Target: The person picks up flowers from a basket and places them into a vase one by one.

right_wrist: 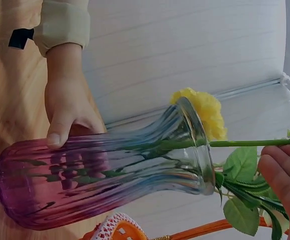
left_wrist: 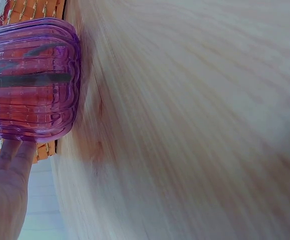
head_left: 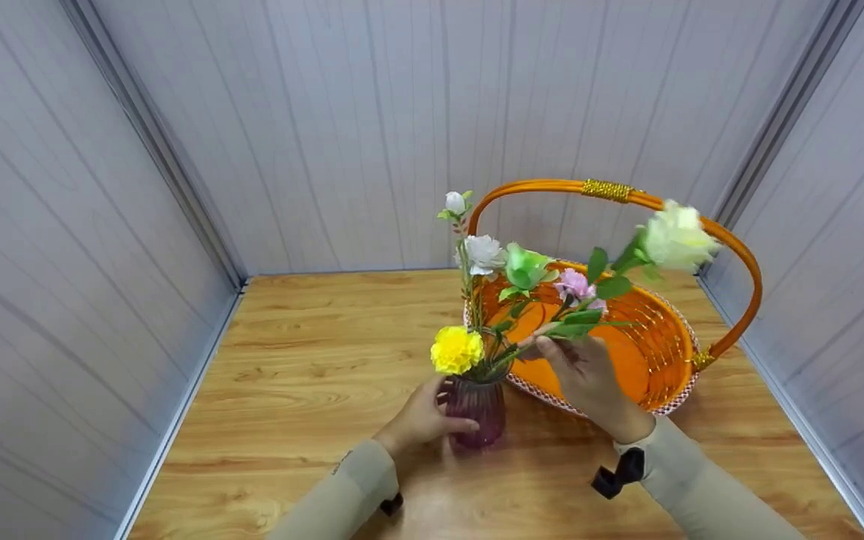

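A ribbed glass vase (head_left: 477, 412), purple at its base and clear at the rim, stands on the table. My left hand (head_left: 428, 416) grips its lower body, the thumb in front and fingers seen through the glass in the right wrist view. My right hand (head_left: 589, 375) is beside the vase mouth, its fingertips pinching the green stem (right_wrist: 255, 142) of a pale cream rose (head_left: 676, 236), which leans right and looks blurred. That stem reaches down into the vase. Around it stand a yellow carnation (head_left: 456, 350), a white flower (head_left: 484, 255), a green rose (head_left: 526, 268) and pink flowers (head_left: 574, 286).
Just behind and right of the vase sits an orange woven basket (head_left: 653, 345) with a tall arched handle (head_left: 751, 292). Wooden tabletop (head_left: 312, 360) stretches out to the left. Pale panelled walls (head_left: 372, 135) enclose the back and both sides.
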The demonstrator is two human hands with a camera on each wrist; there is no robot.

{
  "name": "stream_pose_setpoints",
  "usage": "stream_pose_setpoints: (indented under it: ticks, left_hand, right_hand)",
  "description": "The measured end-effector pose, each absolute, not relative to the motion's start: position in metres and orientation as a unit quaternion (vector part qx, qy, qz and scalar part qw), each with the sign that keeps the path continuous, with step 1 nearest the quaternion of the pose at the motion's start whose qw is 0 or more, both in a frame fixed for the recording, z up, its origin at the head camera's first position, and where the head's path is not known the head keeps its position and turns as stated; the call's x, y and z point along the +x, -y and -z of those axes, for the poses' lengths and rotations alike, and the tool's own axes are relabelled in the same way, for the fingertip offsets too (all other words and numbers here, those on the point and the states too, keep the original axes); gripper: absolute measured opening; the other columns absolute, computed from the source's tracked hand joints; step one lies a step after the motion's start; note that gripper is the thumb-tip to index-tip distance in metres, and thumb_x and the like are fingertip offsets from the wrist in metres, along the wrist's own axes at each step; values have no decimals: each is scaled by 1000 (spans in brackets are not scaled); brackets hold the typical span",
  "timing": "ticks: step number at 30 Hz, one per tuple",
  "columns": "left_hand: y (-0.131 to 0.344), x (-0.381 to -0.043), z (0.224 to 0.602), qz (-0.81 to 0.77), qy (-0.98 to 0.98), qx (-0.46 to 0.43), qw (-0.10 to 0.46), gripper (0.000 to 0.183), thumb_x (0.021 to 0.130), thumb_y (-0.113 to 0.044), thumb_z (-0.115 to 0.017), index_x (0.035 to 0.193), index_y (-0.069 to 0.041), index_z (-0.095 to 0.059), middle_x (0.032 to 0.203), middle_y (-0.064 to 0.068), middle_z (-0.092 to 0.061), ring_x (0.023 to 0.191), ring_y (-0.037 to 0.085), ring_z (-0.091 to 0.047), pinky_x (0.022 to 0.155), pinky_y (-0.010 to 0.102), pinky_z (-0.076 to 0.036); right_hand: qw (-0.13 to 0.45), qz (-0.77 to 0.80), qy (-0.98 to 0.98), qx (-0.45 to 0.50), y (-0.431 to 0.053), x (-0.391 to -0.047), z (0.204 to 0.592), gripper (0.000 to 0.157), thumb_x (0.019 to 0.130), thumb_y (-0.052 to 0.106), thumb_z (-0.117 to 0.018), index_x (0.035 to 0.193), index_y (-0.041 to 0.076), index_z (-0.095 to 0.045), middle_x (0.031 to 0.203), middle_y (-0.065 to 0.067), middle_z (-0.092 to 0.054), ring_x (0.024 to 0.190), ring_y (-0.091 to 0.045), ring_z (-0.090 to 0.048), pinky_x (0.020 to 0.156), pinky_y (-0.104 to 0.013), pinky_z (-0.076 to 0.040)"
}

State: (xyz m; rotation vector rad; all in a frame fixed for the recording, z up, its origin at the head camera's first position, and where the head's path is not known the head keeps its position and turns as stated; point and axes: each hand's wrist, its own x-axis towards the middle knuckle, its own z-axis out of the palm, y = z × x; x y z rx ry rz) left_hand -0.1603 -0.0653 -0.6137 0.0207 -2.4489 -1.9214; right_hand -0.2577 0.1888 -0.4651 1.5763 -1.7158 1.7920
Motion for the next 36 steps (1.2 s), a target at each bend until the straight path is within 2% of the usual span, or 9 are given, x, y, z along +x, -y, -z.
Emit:
stream_pose_setpoints:
  ticks: [7,10,15,18,23,28,32,36]
  left_hand:
    - [65,-163,614,608,794,1,21,90,80,-23,-99,157,-19,-51,154,5,-61,143,34,-58,124,59,-48]
    - [64,-163,615,610,792,3,21,89,80,-22,-99,156,-18,-52,153,7,-61,143,35,-58,124,59,-48]
    - [63,-164,614,618,786,8,20,88,78,-18,-100,153,-17,-54,151,9,-63,142,37,-60,122,59,-50]
    - [62,-164,614,619,785,4,22,86,78,-16,-99,152,-16,-54,149,10,-64,140,37,-61,121,59,-51]
    - [60,-164,614,616,787,0,26,85,80,-16,-98,152,-14,-54,149,12,-64,140,38,-61,121,59,-51]
    - [59,-163,613,619,785,-3,28,83,79,-16,-98,151,-14,-55,148,12,-64,140,38,-61,121,60,-51]
    - [59,-163,613,619,785,-6,26,80,80,-17,-98,148,-14,-56,146,11,-65,139,37,-61,121,60,-50]
    - [60,-164,614,617,787,-12,25,82,81,-20,-98,150,-14,-55,147,10,-65,140,36,-60,122,60,-49]
  right_hand:
    - [58,-579,594,556,-175,-252,462,34,103,-22,-46,120,-4,-69,105,-20,-77,92,-26,-81,86,-30,-69]
    - [30,-594,584,552,-169,-250,460,29,105,-20,-44,121,-8,-66,105,-24,-75,96,-31,-80,88,-32,-69]
    - [18,-621,586,519,-159,-245,460,19,107,-17,-47,118,-18,-62,99,-28,-76,92,-23,-80,84,-29,-69]
    - [25,-622,613,487,-156,-242,460,15,107,-12,-53,111,-16,-67,95,-25,-79,85,-18,-79,78,-26,-68]
    - [57,-606,663,437,-153,-237,462,10,105,-4,-65,102,-10,-73,87,-17,-80,73,-25,-77,69,-25,-67]
    - [71,-586,699,403,-152,-236,464,12,103,2,-71,95,-3,-77,78,-13,-78,66,-30,-75,63,-19,-62]
    - [60,-575,714,394,-151,-235,463,19,104,6,-71,87,0,-76,75,-15,-77,65,-33,-75,61,-22,-63]
    - [48,-580,715,387,-150,-234,462,16,103,7,-73,90,1,-80,78,-15,-79,64,-30,-76,62,-27,-66]
